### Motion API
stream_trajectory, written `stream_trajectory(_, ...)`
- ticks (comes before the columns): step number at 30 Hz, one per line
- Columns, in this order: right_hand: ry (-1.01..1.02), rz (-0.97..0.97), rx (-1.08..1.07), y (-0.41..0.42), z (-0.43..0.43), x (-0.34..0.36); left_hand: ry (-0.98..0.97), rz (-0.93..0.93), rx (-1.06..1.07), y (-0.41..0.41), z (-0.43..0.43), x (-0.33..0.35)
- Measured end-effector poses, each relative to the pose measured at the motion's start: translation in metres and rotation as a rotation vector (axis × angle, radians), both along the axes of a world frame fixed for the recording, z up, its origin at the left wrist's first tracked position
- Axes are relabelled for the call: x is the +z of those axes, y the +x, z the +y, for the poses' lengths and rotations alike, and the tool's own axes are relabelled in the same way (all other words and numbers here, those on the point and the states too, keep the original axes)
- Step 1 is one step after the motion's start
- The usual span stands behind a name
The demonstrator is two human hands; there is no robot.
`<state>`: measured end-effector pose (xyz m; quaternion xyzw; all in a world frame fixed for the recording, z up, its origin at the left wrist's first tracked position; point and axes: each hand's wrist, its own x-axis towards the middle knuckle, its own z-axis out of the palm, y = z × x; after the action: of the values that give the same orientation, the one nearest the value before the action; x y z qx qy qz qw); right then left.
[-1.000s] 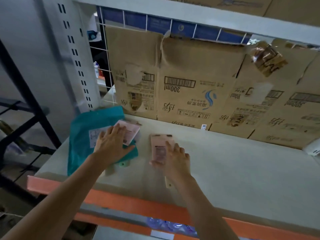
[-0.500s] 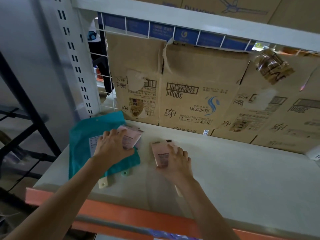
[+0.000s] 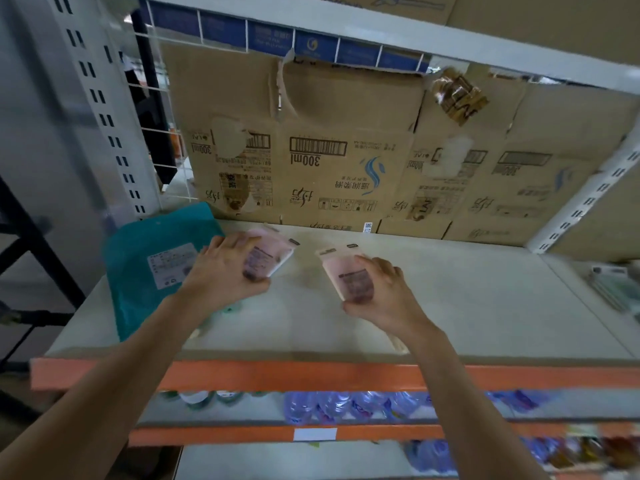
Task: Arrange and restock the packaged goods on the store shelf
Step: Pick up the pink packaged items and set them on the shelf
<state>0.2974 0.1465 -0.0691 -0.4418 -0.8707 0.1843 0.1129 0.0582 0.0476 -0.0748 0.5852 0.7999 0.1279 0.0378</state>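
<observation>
Two flat pink packets are lifted just over the pale shelf board (image 3: 467, 306). My left hand (image 3: 221, 271) grips the left pink packet (image 3: 268, 252) by its near end, right of a teal bag (image 3: 156, 268) that lies flat at the shelf's left end. My right hand (image 3: 384, 292) grips the right pink packet (image 3: 344, 271) from its right side, fingers curled over its edge. Both packets point away from me with their hang tabs at the far end. Small pale items lie partly hidden under my left forearm.
Flattened cardboard boxes (image 3: 346, 150) line the shelf's back. An orange beam (image 3: 311, 375) edges the front. Bottled goods (image 3: 346, 407) fill the shelf below. A perforated white upright (image 3: 100, 109) stands at the left, another (image 3: 588, 199) at the right. Greenish packs (image 3: 616, 289) lie far right.
Both hands have curled round the pink packets and raised them off the shelf. The left packet has moved right, off the teal bag. The camera has tilted down, showing lower shelves.
</observation>
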Motion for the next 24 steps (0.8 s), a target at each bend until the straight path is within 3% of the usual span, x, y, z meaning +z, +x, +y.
stream_trajectory(9, 0.084, 0.026, -0.179, 0.087, -0.002, -0.002, 0.004, 0.063, -0.146, 0.087, 0.041, 0.010)
stream_trajectory(16, 0.075, 0.021, -0.262, 0.208, 0.009, 0.004, 0.060, 0.045, -0.246, 0.199, 0.079, 0.010)
stream_trajectory(24, 0.094, -0.073, -0.265, 0.359, 0.039, 0.004, 0.100, -0.002, -0.221, 0.349, 0.112, 0.012)
